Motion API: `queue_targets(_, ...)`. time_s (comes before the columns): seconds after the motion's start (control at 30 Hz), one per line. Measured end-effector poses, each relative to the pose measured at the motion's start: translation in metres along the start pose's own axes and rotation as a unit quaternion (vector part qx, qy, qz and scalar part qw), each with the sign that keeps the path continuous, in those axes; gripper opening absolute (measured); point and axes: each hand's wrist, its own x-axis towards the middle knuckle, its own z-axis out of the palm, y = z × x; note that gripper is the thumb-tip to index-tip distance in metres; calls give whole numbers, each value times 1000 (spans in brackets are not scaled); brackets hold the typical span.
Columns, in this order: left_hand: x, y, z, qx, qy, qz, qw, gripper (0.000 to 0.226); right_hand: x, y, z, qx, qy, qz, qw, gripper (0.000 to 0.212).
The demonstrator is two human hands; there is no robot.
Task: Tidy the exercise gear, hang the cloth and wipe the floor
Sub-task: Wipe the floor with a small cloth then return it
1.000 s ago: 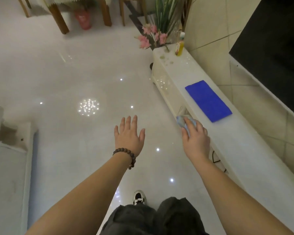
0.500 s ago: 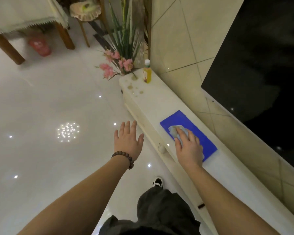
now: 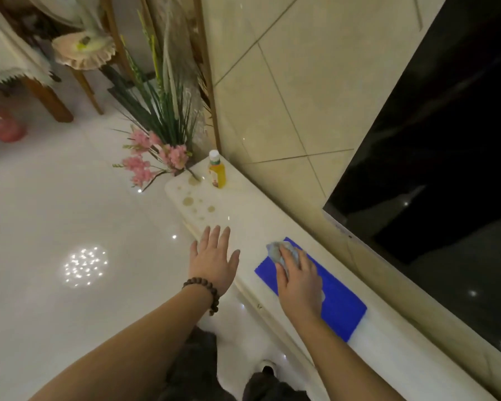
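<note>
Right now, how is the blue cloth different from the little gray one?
The blue cloth lies flat and spread out on the white cabinet top; the gray rag is bunched up under the right hand. The blue cloth is bright and bigger; the gray rag is pale and smaller. Both are on the same cabinet top.

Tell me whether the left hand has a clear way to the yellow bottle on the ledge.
Probably yes. The left hand hovers open and empty over the ledge; only bare top with some spots lies between it and the bottle.
</note>
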Motion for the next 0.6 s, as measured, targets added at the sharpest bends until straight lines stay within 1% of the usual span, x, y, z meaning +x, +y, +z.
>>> queue_targets(0.1, 56, -20, -12, 3, -13, 39, 999, 60, 36, -27, 15, 4, 27, 17, 999, 44)
queue_targets(0.23, 130, -60, -31, 6, -39, 122, 992, 59, 86, -84, 38, 17, 44, 79, 996, 46)
queue_targets(0.37, 189, -95, -54, -45, -74, 221, 971, 54, 128, -143, 54, 49, 77, 153, 984, 46)
queue_targets(0.5, 233, -114, -66, -113, -99, 302, 941, 39, 161, -190, 64, 141, 151, 202, 957, 44)
queue_targets(0.53, 240, -115, -68, -143, -110, 308, 934, 34, 167, -198, 67, 179, 167, 216, 945, 43)
queue_targets(0.6, 248, -112, -72, -229, -161, 279, 919, 25, 173, -211, 72, 256, 176, 256, 915, 43)
